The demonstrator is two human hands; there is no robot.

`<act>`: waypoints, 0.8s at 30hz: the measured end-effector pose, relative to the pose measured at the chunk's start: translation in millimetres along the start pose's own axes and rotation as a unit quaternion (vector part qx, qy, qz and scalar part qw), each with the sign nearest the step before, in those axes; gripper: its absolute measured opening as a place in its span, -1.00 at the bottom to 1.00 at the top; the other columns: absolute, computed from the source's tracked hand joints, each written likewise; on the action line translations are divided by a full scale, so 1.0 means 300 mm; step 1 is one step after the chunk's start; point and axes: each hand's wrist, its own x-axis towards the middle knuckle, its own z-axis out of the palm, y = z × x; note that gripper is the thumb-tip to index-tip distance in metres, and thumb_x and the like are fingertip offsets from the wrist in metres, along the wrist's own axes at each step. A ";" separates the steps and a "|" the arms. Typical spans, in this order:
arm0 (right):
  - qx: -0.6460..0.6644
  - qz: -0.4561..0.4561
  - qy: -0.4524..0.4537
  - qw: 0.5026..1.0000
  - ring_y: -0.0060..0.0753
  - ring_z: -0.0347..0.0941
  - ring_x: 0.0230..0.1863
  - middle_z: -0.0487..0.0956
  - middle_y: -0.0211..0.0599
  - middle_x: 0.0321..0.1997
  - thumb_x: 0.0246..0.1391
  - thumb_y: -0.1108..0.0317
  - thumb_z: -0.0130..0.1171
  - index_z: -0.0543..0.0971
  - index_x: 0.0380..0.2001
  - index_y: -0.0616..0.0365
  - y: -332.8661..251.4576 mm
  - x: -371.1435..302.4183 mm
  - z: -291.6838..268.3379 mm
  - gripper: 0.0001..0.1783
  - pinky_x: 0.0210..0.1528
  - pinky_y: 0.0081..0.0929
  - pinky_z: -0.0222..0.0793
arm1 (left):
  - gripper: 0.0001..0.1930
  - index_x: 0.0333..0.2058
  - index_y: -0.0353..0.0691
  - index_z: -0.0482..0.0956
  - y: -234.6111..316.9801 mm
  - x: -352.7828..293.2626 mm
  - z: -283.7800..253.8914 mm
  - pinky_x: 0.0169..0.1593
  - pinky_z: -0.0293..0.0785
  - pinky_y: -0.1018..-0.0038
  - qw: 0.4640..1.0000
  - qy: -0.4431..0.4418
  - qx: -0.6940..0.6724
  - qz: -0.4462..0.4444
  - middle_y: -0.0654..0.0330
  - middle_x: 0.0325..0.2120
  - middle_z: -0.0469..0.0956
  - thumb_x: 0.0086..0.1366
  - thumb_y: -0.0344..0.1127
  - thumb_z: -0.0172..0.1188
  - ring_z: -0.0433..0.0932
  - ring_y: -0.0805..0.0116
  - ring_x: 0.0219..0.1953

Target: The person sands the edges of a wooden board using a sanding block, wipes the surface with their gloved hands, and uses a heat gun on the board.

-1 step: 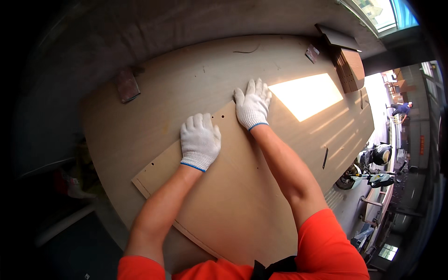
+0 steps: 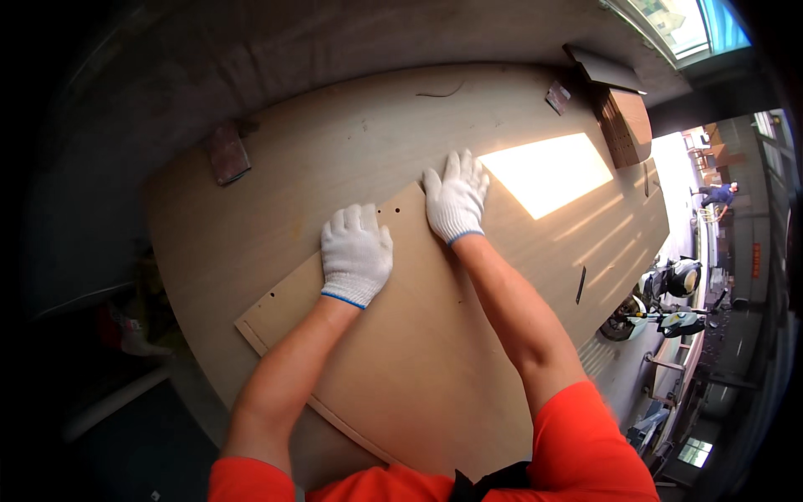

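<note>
Head view: both hands wear white knit gloves and lie flat, fingers spread, gripping nothing. Left hand [image 2: 356,253] presses on the plywood panel [image 2: 401,335] at frame centre, beside small drilled holes. Right hand [image 2: 456,197] rests across the panel's upper corner. Panel lies on a large wooden table [image 2: 318,142]. Small dark block [image 2: 227,153] sits upper left; a wooden box [image 2: 623,124] upper right.

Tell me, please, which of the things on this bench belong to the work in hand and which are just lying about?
In hand:
- wooden panel with drilled holes, lying flat on the workbench
- left hand, gloved, pressed flat on the panel
- right hand, gloved, flat at the panel's far edge

Lying about:
- dark block at the far left
- small dark piece
- wooden box at the far right
- thin dark stick
</note>
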 end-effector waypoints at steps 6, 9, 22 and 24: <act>-0.042 0.029 -0.015 0.999 0.31 -0.23 0.65 -0.02 0.26 0.64 0.37 -0.19 -0.05 0.15 0.50 0.36 -0.026 -0.039 -0.031 -0.07 0.63 0.13 -0.42 | -0.60 -0.02 -0.24 0.54 -0.005 -0.002 -0.015 0.02 0.41 0.07 1.000 -0.006 0.009 -0.020 0.05 -0.16 0.51 0.20 -0.20 0.30 0.48 -0.01 -0.06; 0.002 0.035 0.037 0.999 0.29 -0.22 0.65 0.02 0.26 0.63 0.35 -0.19 -0.02 0.18 0.49 0.35 -0.107 0.110 -0.030 -0.08 0.63 0.14 -0.40 | -0.59 -0.01 -0.24 0.54 0.030 0.016 0.002 0.03 0.40 0.06 1.000 -0.001 0.002 0.007 0.05 -0.16 0.51 0.20 -0.20 0.29 0.47 -0.02 -0.06; 0.029 0.043 0.026 0.998 0.19 -0.27 0.68 -0.05 0.12 0.67 0.37 -0.22 -0.05 0.16 0.52 0.28 -0.101 0.098 -0.020 -0.08 0.65 0.10 -0.46 | -0.59 0.01 -0.29 0.57 0.025 -0.005 0.018 0.09 0.42 0.04 0.999 0.008 0.025 0.018 0.00 -0.09 0.55 0.26 -0.19 0.26 0.49 -0.07 0.01; 0.019 0.052 0.025 0.998 0.18 -0.28 0.68 -0.06 0.12 0.67 0.37 -0.21 -0.05 0.15 0.52 0.28 -0.034 0.029 0.004 -0.08 0.65 0.08 -0.47 | -0.61 0.01 -0.28 0.59 -0.001 -0.009 0.023 0.10 0.42 0.04 0.999 0.018 0.029 0.023 -0.01 -0.09 0.56 0.27 -0.19 0.26 0.50 -0.07 0.02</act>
